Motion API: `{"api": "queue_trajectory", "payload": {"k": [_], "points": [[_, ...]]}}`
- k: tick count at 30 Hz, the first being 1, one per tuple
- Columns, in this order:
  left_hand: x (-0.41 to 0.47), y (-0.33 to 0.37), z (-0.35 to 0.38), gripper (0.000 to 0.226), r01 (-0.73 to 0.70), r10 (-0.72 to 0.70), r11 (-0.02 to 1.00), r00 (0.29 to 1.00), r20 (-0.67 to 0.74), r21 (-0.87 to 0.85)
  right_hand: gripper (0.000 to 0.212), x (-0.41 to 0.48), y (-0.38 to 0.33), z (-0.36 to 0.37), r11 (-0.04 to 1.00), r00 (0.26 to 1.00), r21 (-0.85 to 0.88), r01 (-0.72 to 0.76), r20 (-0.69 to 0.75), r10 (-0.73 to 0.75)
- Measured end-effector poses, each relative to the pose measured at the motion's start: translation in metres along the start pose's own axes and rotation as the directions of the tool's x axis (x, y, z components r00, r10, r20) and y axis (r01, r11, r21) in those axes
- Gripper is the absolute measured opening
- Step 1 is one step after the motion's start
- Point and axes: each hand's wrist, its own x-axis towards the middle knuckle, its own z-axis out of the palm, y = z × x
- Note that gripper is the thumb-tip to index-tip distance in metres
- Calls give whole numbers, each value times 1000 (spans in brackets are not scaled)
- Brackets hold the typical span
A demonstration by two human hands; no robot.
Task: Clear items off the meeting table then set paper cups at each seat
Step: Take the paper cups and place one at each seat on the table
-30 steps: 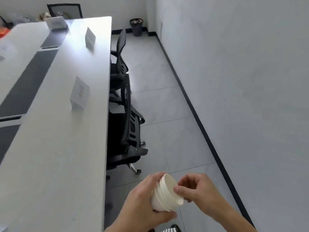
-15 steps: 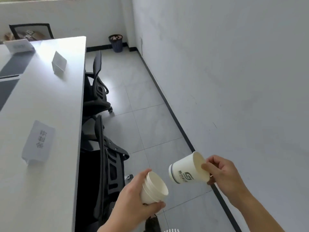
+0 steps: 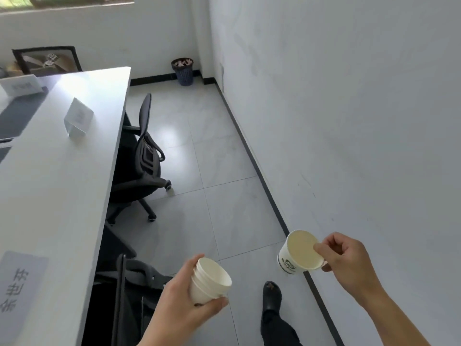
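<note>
My left hand point(image 3: 179, 298) grips a stack of white paper cups point(image 3: 212, 280), mouths tilted up and to the right, low in the middle of the view. My right hand point(image 3: 346, 258) pinches the rim of a single paper cup point(image 3: 296, 253) with a dark logo, held apart from the stack over the floor near the wall. The long white meeting table point(image 3: 62, 176) runs along the left, its edge well left of both hands.
Name cards stand on the table: one near me point(image 3: 20, 290), one farther point(image 3: 77, 118), one at the far end point(image 3: 22, 84). Two black office chairs point(image 3: 142, 166) point(image 3: 129, 290) sit tucked at the table edge. A bin point(image 3: 183, 71) stands in the far corner. My shoe point(image 3: 272, 295) is on the tiled floor.
My right hand pulled one cup off the stack and carried it right, away from my left hand. The view has moved forward along the table and tilted up.
</note>
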Motion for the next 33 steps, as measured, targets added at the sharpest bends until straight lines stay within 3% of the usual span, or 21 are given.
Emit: {"api": "queue_trajectory", "payload": {"k": [5,12,19,28,31,33], "points": [[93,26,-6,80,65,-69,997,990,-127,-39,22,130,-40,7,999,995,-28,46,85,-44],[173,46,-30,78,171,-200,978,925,-323,-117,21,279,-130,86,981,906,-46,190,393,-157],[226,-2,-84,80,299,-398,914,794,-460,-275,25,346,-191,211,961,793,-62,271,580,-186],[311,-29,-216,75,280,-426,903,690,-585,-327,28,389,-305,355,915,633,-29,403,730,-256],[315,-36,-247,73,287,-466,884,600,-650,-369,26,398,-337,406,893,542,-12,449,799,-262],[313,-46,-262,76,303,-526,850,498,-689,-430,26,403,-355,446,872,459,-5,489,852,-252]]}}
